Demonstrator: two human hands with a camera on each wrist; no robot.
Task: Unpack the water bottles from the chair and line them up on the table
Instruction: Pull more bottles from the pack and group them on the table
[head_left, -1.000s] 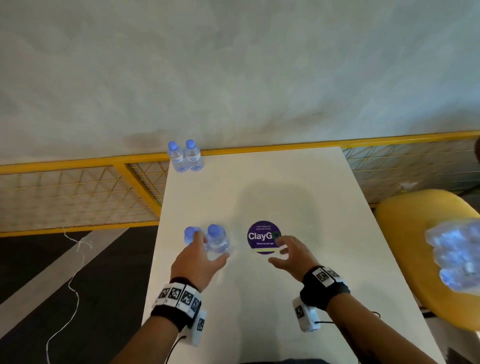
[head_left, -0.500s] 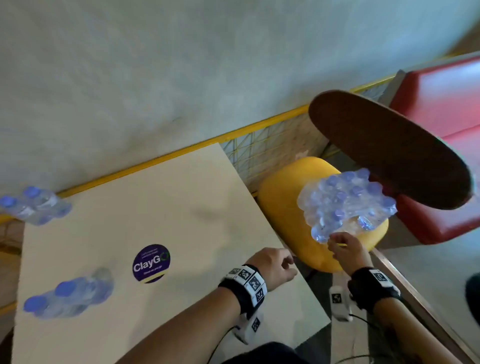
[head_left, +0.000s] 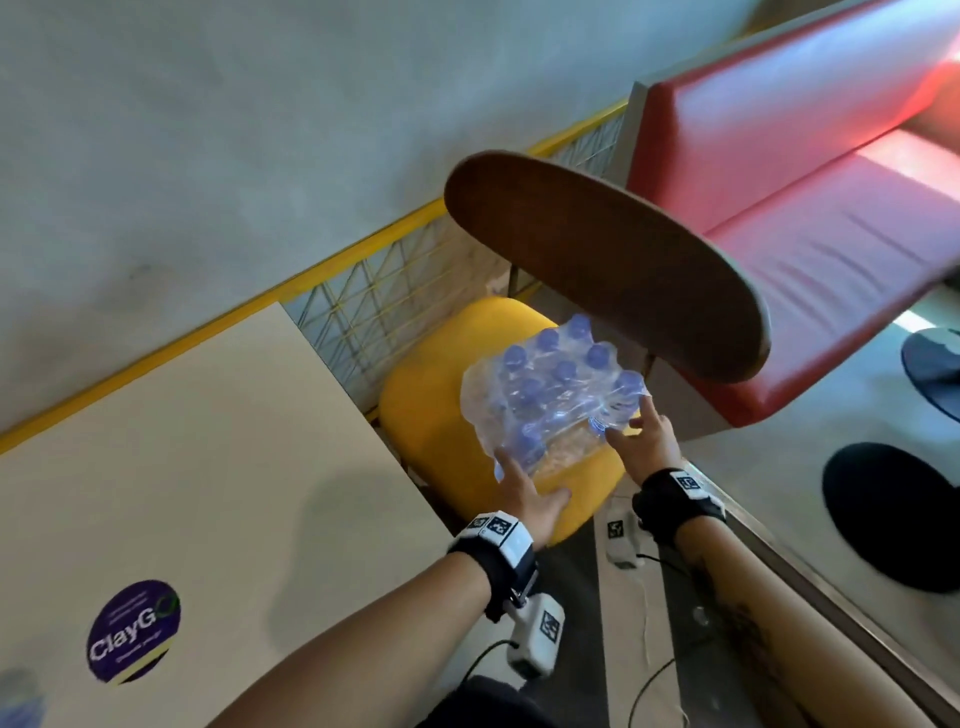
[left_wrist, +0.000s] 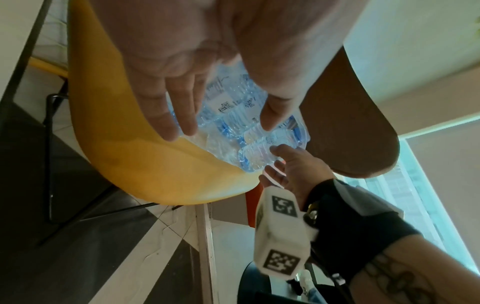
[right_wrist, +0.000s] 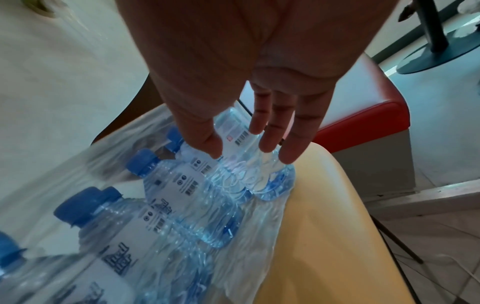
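The cream table (head_left: 197, 457) fills the lower left of the head view, smooth and matte, with a round purple ClayGo sticker (head_left: 133, 630) near the bottom left corner. Above it runs a yellow rail with wire mesh (head_left: 363, 291) against a grey, mottled wall (head_left: 208, 130). At centre sits the yellow chair (head_left: 431, 415) with a rounded, glossy seat and a dark brown oval backrest (head_left: 613, 265). On the seat lies the pack of water bottles (head_left: 556, 395): clear ribbed plastic, blue caps, white labels, loosely covered in crinkled, torn shrink wrap. The left hand (head_left: 524, 499) reaches to the pack's near left corner, fingers straight and spread, touching the wrap. The right hand (head_left: 641, 434) touches the pack's right end with extended fingers (right_wrist: 270, 139), curled round nothing. At upper right stands a red padded bench (head_left: 810, 171), shiny and creased.
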